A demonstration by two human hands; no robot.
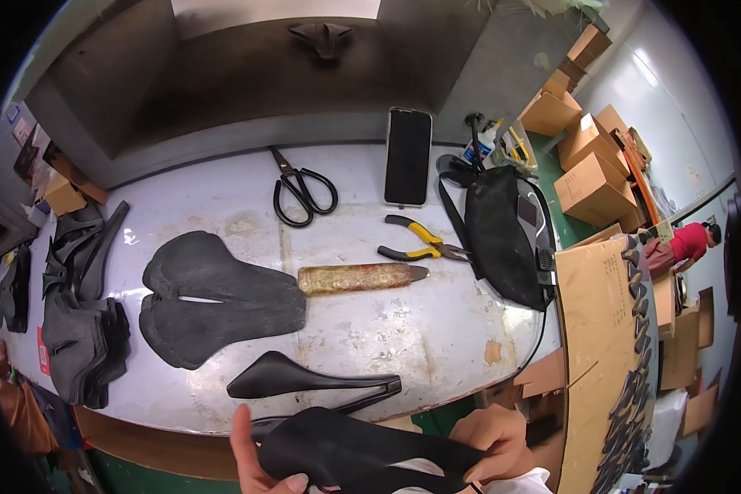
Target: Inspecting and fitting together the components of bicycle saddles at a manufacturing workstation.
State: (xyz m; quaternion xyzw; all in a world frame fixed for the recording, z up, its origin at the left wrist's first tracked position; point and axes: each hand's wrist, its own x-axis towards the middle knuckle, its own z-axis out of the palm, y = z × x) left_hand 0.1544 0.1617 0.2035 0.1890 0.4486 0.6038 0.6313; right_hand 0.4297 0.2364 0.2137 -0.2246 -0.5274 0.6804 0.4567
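Smooth black saddle-shaped piece (pixel 329 445) between two hands

Closest of all, that piece is at six o'clock, over the near edge of the white, shiny table (pixel 461 329), maybe so it can turn freely. At its wide end, the bare left hand (pixel 253 468) has its pointing finger sticking out, apart from the thumb; the other fingers are mostly hidden, so I cannot tell if they grip. The bare right hand (pixel 496 440) has curled fingers pinched on the narrow end, likely to keep it steady.

At nine o'clock, thin, bent black sheets (pixel 82 350) sit piled up, probably to save room. Next come flat, dull black saddle-shaped sheets (pixel 214 329). Toward six, a shiny black V-shaped shell (pixel 280 377) lies near the left hand. At twelve, steel scissors with black loops (pixel 286 171) point away, handles easy to grab. Yellow-and-black pliers (pixel 424 233) lie at two, beside a black cloth bag (pixel 498 239).
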